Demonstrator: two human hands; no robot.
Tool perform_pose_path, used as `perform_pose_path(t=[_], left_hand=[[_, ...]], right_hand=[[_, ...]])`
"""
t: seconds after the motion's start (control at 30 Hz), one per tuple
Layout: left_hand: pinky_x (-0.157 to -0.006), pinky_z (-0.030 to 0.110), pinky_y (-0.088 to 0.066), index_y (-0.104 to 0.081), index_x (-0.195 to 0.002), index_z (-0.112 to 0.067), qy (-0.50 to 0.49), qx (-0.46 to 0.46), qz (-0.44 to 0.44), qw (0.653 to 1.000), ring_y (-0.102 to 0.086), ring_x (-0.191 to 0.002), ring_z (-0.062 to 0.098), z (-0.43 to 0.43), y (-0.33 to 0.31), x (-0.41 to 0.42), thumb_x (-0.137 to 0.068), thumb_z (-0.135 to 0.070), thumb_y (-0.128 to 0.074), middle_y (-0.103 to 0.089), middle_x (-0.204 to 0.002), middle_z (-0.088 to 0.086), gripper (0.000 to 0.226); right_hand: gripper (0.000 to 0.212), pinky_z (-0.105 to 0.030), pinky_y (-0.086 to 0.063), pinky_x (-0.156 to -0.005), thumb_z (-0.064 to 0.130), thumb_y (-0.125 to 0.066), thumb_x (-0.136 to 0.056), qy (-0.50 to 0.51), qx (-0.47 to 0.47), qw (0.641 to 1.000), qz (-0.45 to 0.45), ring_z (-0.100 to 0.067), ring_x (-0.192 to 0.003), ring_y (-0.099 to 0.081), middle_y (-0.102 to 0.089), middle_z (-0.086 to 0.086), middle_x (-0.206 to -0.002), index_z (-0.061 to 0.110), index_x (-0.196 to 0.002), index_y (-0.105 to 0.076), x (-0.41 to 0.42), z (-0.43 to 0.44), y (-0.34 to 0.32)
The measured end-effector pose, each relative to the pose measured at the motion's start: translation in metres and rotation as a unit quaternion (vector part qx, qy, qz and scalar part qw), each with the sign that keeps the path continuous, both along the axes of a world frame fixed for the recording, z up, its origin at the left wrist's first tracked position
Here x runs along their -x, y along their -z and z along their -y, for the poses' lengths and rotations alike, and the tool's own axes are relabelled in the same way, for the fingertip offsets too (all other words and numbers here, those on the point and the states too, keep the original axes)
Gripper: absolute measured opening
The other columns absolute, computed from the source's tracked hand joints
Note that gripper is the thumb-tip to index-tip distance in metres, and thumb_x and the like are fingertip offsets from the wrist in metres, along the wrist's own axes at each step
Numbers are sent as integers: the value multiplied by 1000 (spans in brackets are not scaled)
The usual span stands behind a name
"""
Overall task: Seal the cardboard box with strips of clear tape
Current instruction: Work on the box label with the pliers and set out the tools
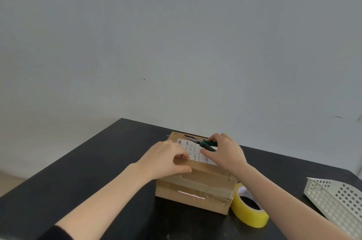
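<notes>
Black surface (pixel 98 171): left hand (pixel 166 159) grips near top edge of cardboard box (pixel 195 183), right hand (pixel 225 153) pinches green-handled pliers (pixel 205 143) atop box; risk: pliers slip, tearing cardboard

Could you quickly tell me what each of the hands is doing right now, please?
Left hand: grips the cardboard box at its top edge.
Right hand: holds the green pliers on the box.

Grey wall (pixel 215 43), black table (pixel 88 171)
</notes>
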State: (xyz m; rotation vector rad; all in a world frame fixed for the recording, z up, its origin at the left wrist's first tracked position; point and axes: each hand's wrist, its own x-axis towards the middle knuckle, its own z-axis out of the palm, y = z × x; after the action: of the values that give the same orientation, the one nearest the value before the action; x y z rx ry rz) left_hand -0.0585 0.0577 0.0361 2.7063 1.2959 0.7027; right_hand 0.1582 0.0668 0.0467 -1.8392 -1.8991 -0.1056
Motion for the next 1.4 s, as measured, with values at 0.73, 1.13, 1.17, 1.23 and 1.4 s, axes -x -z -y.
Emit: perform_pose_path(t=[0.73, 1.13, 1.17, 1.23, 1.4], left_hand=[[-99, 23, -37, -64, -119, -36, -51, 102, 122, 986, -45, -117, -3, -68, 21, 40, -95, -37, -53, -56, -130, -18, 26], [-99, 26, -40, -68, -114, -36, -45, 95, 145, 984, -50, -114, -2, -73, 24, 42, -89, -40, -61, -58, -122, -21, 25], [-99, 26, -40, -68, -113, -36, -43, 97, 147, 983, -51, -113, -2, -73, 24, 42, -89, -40, -61, -59, -122, -21, 25], [-98, 25, -41, -68, -113, -36, -42, 99, 151, 983, -51, -113, -2, -74, 25, 41, -89, -40, -62, -59, -122, -21, 25], [-96, 23, -41, -69, -112, -36, -40, 103, 161, 981, -52, -111, -3, -75, 27, 42, -88, -40, -63, -59, -122, -21, 25]], right_hand=[[41, -28, -53, -67, 57, -60, -79, -14, 41, 999, 6, -9, -85, -57, -57, 10, -98, 31, -111, -58, 5, -52, 6], [41, -35, -56, -72, 60, -58, -78, -30, 56, 998, 24, -8, -86, -55, -55, 11, -96, 33, -109, -60, 11, -65, 5], [41, -35, -56, -72, 60, -58, -78, -29, 57, 998, 24, -8, -86, -55, -55, 11, -96, 33, -109, -60, 11, -66, 5], [40, -34, -56, -71, 58, -59, -79, -28, 58, 998, 26, -8, -87, -54, -55, 11, -96, 33, -110, -60, 11, -66, 4], [36, -28, -52, -66, 57, -59, -82, -26, 59, 997, 31, -9, -86, -54, -56, 9, -97, 32, -108, -61, 12, -65, 1]])
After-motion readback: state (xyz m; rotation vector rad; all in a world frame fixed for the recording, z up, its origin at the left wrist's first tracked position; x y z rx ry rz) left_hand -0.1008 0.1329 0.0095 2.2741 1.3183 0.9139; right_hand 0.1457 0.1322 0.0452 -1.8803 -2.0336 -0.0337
